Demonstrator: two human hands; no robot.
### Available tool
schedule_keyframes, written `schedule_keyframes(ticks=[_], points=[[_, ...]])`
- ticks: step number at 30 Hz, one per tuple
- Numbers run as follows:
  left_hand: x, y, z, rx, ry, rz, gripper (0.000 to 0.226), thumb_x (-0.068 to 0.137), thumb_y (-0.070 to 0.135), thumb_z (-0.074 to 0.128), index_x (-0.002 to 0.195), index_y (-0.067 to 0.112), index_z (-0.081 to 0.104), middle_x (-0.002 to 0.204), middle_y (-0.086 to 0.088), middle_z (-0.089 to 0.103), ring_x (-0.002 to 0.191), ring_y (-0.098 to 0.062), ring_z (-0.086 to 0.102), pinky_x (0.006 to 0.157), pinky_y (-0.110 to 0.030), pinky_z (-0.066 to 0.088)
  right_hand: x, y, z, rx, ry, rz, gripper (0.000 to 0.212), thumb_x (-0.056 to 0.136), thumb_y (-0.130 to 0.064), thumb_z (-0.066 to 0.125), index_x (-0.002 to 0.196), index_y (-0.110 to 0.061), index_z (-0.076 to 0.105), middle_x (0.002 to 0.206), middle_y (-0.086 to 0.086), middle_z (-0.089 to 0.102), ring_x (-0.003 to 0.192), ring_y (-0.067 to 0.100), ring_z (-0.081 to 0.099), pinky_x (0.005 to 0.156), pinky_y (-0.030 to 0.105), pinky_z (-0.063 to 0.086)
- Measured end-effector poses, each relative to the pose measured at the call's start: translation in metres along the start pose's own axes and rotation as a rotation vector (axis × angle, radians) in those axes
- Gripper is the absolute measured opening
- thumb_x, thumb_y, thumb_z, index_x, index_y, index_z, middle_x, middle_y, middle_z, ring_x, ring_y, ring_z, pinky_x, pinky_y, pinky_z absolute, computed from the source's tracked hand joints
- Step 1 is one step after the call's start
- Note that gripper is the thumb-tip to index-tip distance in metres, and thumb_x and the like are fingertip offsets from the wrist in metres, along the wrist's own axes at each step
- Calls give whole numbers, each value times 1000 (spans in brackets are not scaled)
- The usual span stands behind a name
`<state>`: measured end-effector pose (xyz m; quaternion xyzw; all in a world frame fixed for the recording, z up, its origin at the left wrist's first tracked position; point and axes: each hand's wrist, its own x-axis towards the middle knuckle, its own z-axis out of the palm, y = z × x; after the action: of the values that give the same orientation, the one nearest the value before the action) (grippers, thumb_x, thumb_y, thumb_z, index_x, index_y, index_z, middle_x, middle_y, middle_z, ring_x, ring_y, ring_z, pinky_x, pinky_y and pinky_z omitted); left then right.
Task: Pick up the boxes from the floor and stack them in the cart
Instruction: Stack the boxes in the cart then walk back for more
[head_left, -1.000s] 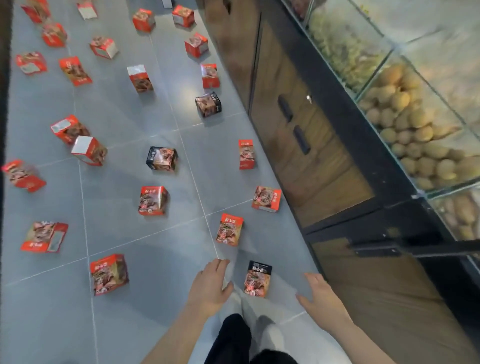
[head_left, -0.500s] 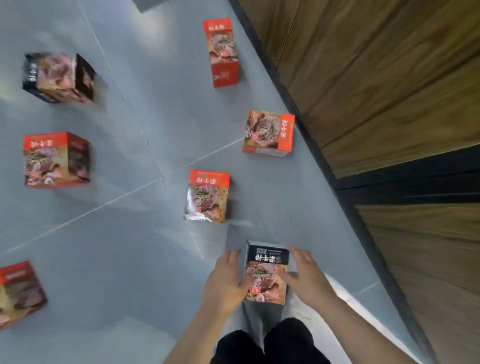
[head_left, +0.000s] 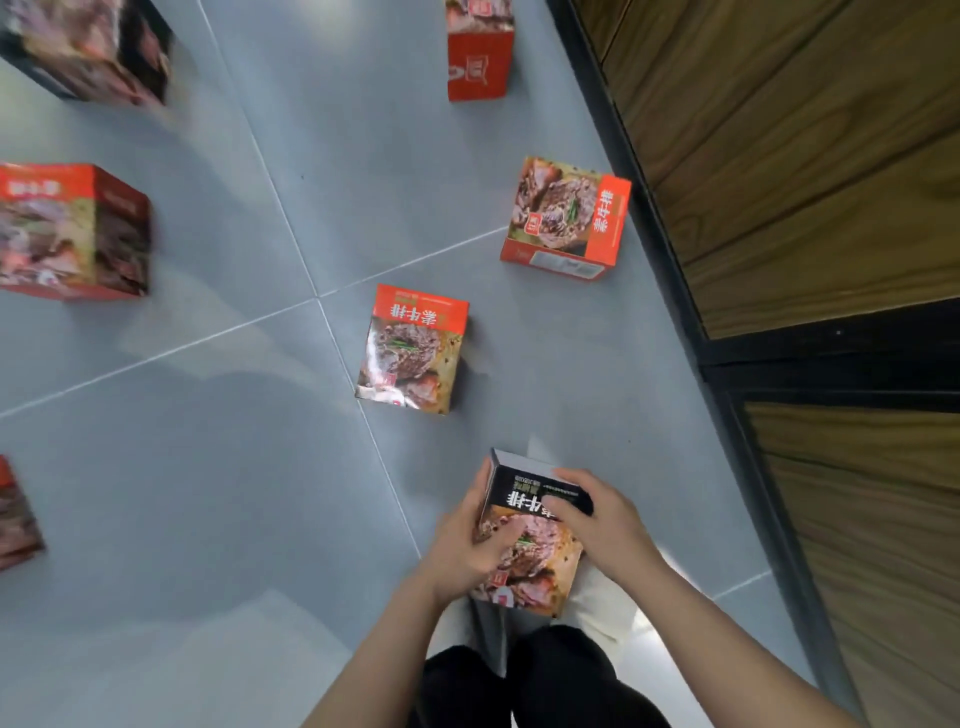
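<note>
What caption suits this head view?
Both hands, left and right, grip a black-topped box above the grey tiled floor.

Shop aisle: grey tiled floor, wood-panelled counter base, scattered identical packaged food boxes.

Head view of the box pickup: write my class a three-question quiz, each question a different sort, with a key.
1. True or false: both hands grip the black-topped box.
2. Which lies nearest the wooden cabinet? A) the red box near the tile joint B) the red box lying sideways C) the red box at the left edge
3. Fill in: the left hand holds the box's ___ side.

Key: 1 true; 2 B; 3 left. The right hand covers the top right corner.
</note>
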<state>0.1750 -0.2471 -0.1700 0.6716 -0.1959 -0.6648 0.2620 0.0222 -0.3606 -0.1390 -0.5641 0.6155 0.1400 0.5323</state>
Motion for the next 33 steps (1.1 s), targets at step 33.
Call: schedule_keyframes(ticks=[33], points=[[-155, 85, -304, 371, 772, -83, 94, 54, 76, 48, 142, 50, 25, 100, 0, 40, 105, -24, 47, 89, -39, 46, -23, -307, 11, -229, 16, -40, 73, 79, -43, 74, 141, -24, 40, 140, 10, 40, 130, 24, 39, 102, 28, 31]])
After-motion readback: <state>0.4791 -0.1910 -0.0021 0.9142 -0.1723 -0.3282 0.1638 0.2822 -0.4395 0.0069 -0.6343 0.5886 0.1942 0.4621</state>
